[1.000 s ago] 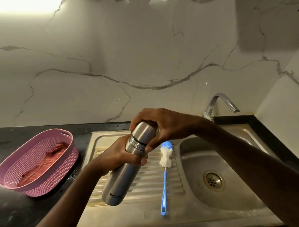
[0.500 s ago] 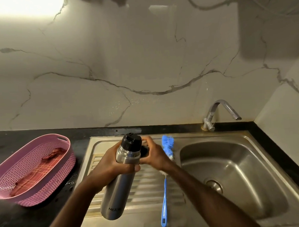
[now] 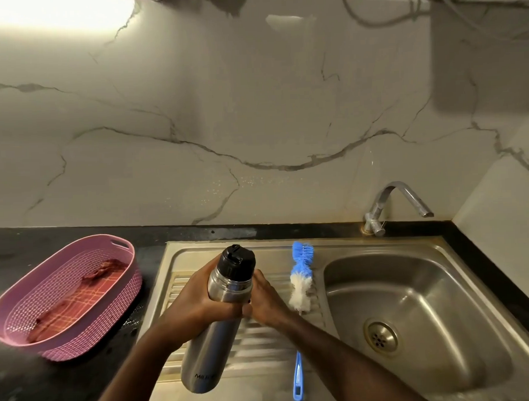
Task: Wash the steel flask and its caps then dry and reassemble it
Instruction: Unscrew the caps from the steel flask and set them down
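Dim kitchen, bright glare upper left, wide-angle edge bending, soft focus

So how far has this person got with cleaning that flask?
Barely started, it seems. The steel outer cap is already off the flask; where it went I cannot see. The black inner cap is still on. The left hand grips the flask over the draining board, the right hand beside it. The tap runs no water and the bottle brush lies unused, so washing, drying and reassembly remain.
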